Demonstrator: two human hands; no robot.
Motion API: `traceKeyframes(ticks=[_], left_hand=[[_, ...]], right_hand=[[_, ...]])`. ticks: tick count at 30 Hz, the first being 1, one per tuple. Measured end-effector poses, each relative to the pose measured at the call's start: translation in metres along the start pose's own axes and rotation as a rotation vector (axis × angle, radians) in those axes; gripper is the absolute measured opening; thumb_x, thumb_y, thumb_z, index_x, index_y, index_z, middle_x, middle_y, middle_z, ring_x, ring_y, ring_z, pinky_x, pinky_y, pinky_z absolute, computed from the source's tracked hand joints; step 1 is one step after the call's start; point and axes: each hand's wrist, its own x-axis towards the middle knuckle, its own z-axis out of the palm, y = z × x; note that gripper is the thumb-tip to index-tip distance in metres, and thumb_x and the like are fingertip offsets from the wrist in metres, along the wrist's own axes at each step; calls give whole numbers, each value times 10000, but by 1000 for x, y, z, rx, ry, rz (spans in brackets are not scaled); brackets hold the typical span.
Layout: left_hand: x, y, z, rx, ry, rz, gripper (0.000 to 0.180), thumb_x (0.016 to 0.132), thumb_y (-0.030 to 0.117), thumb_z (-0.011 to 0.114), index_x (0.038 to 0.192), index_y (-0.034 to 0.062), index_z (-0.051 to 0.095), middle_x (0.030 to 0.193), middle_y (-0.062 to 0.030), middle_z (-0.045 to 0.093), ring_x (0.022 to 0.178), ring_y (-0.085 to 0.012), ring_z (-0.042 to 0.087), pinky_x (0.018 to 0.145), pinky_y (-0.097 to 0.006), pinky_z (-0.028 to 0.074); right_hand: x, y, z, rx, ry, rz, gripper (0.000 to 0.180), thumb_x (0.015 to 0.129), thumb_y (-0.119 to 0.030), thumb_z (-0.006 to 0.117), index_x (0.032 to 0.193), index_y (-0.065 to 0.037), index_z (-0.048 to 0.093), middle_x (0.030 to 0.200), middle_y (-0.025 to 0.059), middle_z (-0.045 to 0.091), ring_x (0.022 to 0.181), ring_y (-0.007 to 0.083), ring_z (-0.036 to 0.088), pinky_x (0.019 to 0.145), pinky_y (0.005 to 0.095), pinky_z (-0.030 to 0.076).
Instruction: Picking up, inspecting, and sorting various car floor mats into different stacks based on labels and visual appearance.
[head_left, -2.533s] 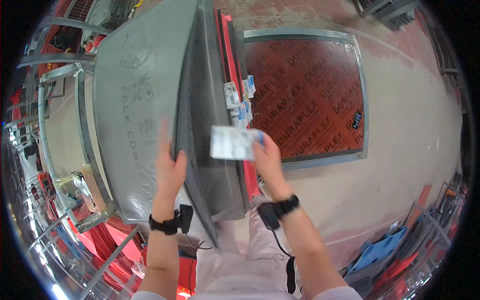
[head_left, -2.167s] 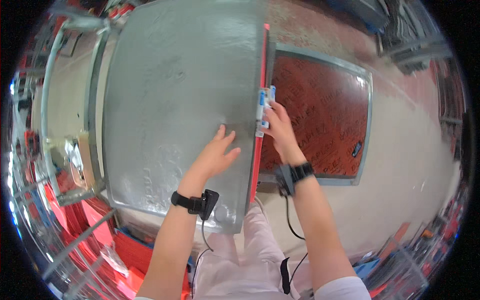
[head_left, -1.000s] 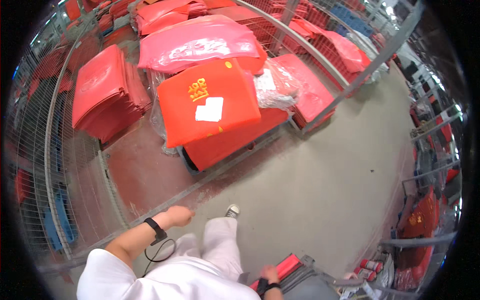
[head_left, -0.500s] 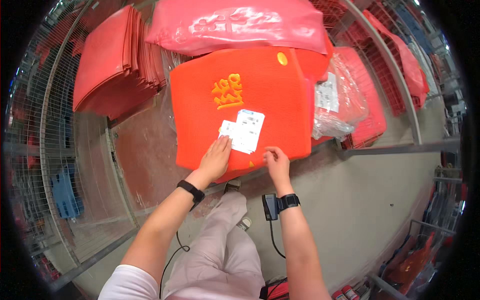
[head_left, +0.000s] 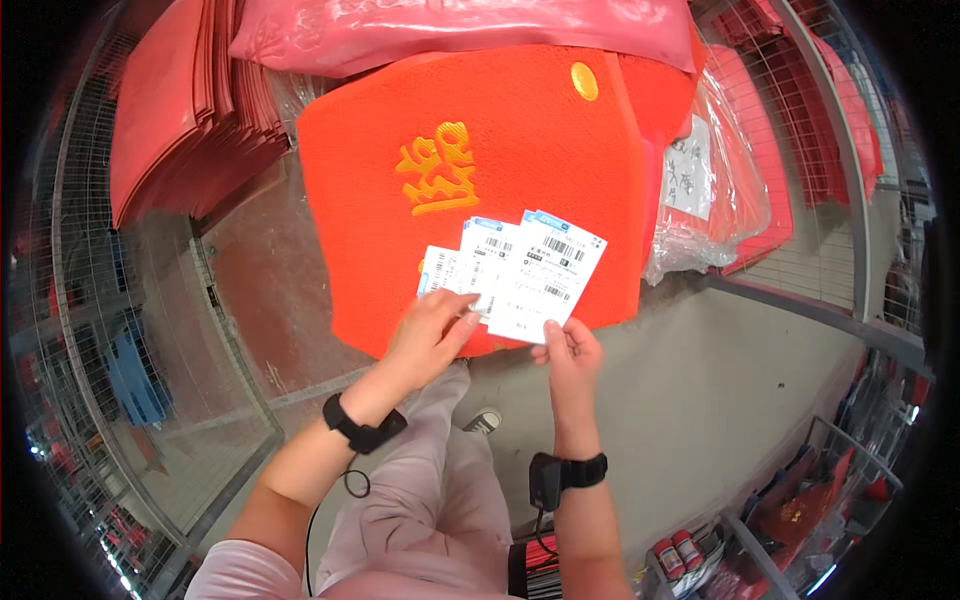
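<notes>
My right hand (head_left: 574, 362) pinches the lower edge of a white printed paper label (head_left: 560, 262), thumb on top. My left hand (head_left: 425, 338) has its fingers and thumb closed around the lower part of other white labels (head_left: 489, 240), which fan out to the left of the first. Its fingertips are partly blurred. Under the labels lies a bright orange-red mat (head_left: 375, 190) with raised yellow lettering and a yellow oval. The labels overlap, and their lower left corners are hidden by my left hand.
Behind the mat rests a pink-red plastic-wrapped bundle (head_left: 460, 35). Stacked red sheets (head_left: 165, 110) stand at the far left. A clear-wrapped package (head_left: 720, 190) sits to the right. Metal mesh fencing (head_left: 75, 230) and a grey rail (head_left: 820, 320) bound the space.
My right hand has closed on a label and holds it fanned out to the right. My left hand has gone from lying flat to gripping the other labels. The view has moved closer.
</notes>
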Motion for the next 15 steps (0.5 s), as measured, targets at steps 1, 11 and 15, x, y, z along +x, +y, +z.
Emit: traceKeyframes(ticks=[1,11,15], left_hand=[[-2,8,-2,-618,-221,-175,279,868,206,436,1058,21,524,862,-94,540,788,-171,502,656,-275,419],[-39,120,-52,-1172,-370,-307,283,912,224,392,903,-9,552,622,-25,556,490,-63,486,463,-187,382],[-75,168,-59,-1296,-506,-190,289,920,218,367,936,-16,536,666,-48,567,521,-81,504,499,-204,406]], right_hand=[[-11,-11,-2,4,4,6,168,832,-121,538,879,36,572,704,30,584,567,67,522,492,184,405],[-99,-68,-37,194,74,-232,128,831,-38,516,893,68,554,793,65,591,681,72,539,614,206,444],[-158,-80,-76,168,160,-289,122,835,-32,512,871,78,552,782,64,590,681,72,540,598,200,445]])
